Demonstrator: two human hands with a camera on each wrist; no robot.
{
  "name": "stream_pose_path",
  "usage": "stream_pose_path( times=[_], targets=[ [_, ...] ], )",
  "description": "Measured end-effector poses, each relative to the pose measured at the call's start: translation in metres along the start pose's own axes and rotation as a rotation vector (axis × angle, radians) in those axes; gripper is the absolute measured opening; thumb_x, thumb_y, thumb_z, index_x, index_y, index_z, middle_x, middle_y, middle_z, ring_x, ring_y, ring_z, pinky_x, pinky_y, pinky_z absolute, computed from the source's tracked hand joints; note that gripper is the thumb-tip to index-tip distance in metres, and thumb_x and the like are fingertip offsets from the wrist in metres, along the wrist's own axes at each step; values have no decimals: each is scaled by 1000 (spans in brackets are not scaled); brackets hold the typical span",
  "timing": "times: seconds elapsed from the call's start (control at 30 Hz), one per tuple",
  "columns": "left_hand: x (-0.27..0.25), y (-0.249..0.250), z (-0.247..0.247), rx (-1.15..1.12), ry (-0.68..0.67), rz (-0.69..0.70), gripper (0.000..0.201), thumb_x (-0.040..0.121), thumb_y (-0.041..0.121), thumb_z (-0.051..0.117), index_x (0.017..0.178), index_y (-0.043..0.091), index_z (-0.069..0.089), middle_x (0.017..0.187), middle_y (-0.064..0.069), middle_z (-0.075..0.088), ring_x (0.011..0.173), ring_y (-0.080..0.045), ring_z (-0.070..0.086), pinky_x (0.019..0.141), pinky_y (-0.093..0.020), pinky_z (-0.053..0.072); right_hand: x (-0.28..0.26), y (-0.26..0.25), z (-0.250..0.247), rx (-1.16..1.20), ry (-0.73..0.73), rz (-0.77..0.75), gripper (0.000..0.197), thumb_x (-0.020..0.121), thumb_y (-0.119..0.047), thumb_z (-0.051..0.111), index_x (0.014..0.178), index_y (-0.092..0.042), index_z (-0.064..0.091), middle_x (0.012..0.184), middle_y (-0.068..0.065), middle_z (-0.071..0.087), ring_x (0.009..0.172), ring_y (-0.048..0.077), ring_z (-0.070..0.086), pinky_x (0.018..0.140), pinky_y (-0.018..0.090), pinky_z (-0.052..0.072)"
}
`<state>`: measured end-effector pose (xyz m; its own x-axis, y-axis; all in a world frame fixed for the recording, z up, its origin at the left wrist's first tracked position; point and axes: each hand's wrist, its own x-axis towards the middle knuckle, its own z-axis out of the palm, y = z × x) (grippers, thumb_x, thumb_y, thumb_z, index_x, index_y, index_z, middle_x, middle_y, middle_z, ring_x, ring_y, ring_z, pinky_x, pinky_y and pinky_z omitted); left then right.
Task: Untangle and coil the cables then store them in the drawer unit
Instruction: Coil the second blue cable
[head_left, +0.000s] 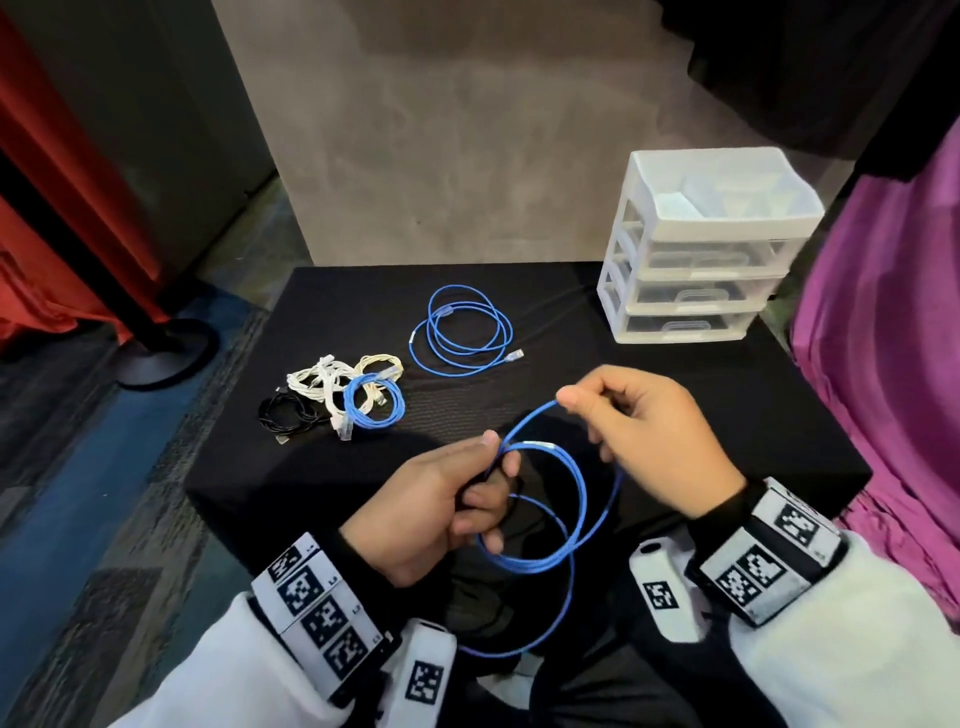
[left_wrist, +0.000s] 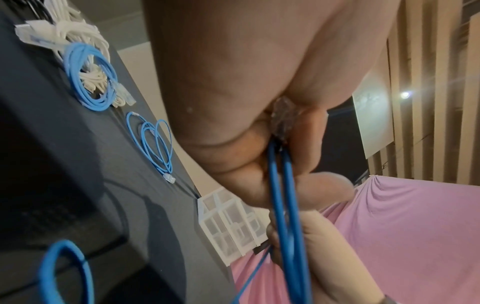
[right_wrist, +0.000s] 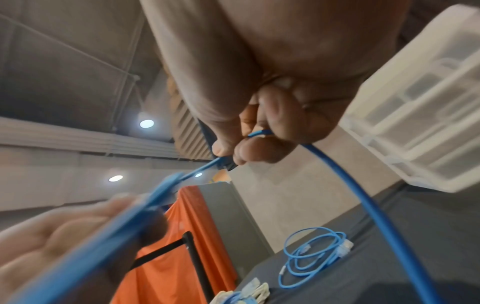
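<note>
A: What's seen, left to right? A bundle (head_left: 337, 397) of white, black and blue cables is left tangled at the table's (head_left: 727, 415) left. A loose blue coil (head_left: 464, 332) is laid mid-table, drawers (head_left: 691, 291) at the right, all shut.

B: And the hands?

A: The loops of the cable (head_left: 550, 519) are gripped in the left hand (head_left: 431, 506), fingers curled round them. The free run is pinched by the right hand (head_left: 649, 421), thumb and forefinger closed on it.

B: So coiling's in hand?

A: Looks like it. Another loop probably needs to be fed across and caught by the left thumb, without twist being let in.
</note>
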<state>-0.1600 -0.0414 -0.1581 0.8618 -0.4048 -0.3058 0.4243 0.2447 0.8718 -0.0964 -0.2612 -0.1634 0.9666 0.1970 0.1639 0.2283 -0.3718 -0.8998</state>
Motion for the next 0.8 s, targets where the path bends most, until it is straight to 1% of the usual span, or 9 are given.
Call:
stream_pose_path(
  times=[0.17, 0.3, 0.43, 0.5, 0.57, 0.63, 0.7, 0.73, 0.8],
  targets=[
    [-4, -1, -3, 29, 32, -23, 30, 108, 32, 40, 92, 10, 53, 64, 2, 18, 46, -7, 19, 55, -28, 49, 0, 13, -10, -27, 85, 76, 31, 94, -34, 76, 67, -22, 68, 59, 12, 61, 45, 16, 53, 53, 26, 45],
    [-4, -1, -5, -16, 32, -41, 30, 106, 35, 43, 89, 11, 53, 63, 2, 15, 44, -6, 17, 52, -27, 47, -2, 21, -8, -8, 101, 102, 30, 93, -36, 77, 69, -19, 70, 60, 11, 63, 46, 16, 54, 53, 24, 45],
    [-5, 3, -12, -170, 91, -14, 29, 103, 37, 48, 82, 18, 49, 64, 5, 17, 43, -5, 16, 44, -21, 37, -11, 24, -2, 83, -142, 94, 20, 101, -22, 67, 85, -11, 72, 65, 6, 66, 53, 18, 57, 56, 25, 47],
    [-4, 7, -19, -284, 130, 6, 30, 103, 38, 47, 80, 19, 47, 67, 5, 20, 43, -4, 18, 39, -18, 33, -20, 28, 3, 105, -292, 119, 19, 104, -18, 63, 88, -11, 70, 70, 2, 67, 59, 17, 58, 53, 21, 45],
    [-4, 12, -26, -382, 165, 41, 31, 104, 38, 46, 79, 19, 45, 70, 6, 19, 42, -3, 19, 35, -16, 29, -28, 37, 7, -18, -381, 121, 22, 104, -24, 63, 85, -18, 69, 72, -6, 64, 62, 7, 54, 57, 19, 44],
    [-3, 13, -29, -431, 194, 65, 30, 103, 38, 47, 79, 19, 46, 71, 6, 17, 43, -3, 19, 35, -16, 26, -33, 46, 12, -171, -378, 113, 23, 103, -29, 65, 82, -20, 70, 69, -13, 55, 64, 1, 51, 65, 19, 42],
    [-2, 7, -29, -473, 236, 64, 29, 103, 35, 48, 79, 19, 46, 69, 7, 17, 43, -4, 19, 36, -16, 27, -35, 49, 19, -34, -314, 243, 26, 104, -26, 62, 83, -13, 68, 66, -8, 55, 61, 6, 53, 58, 23, 46],
    [1, 1, -28, -500, 275, 49, 28, 103, 33, 47, 79, 19, 47, 68, 7, 18, 42, -4, 20, 37, -16, 28, -36, 48, 22, 109, -275, 323, 26, 106, -22, 60, 85, -8, 67, 67, -1, 57, 60, 11, 56, 53, 25, 49],
    [7, -14, -26, -562, 385, -22, 29, 105, 31, 47, 78, 20, 48, 65, 7, 22, 41, -5, 24, 42, -18, 36, -37, 38, 29, 375, -220, 411, 25, 107, -18, 56, 88, -5, 66, 71, 11, 61, 61, 18, 62, 54, 27, 54]
  ],
)
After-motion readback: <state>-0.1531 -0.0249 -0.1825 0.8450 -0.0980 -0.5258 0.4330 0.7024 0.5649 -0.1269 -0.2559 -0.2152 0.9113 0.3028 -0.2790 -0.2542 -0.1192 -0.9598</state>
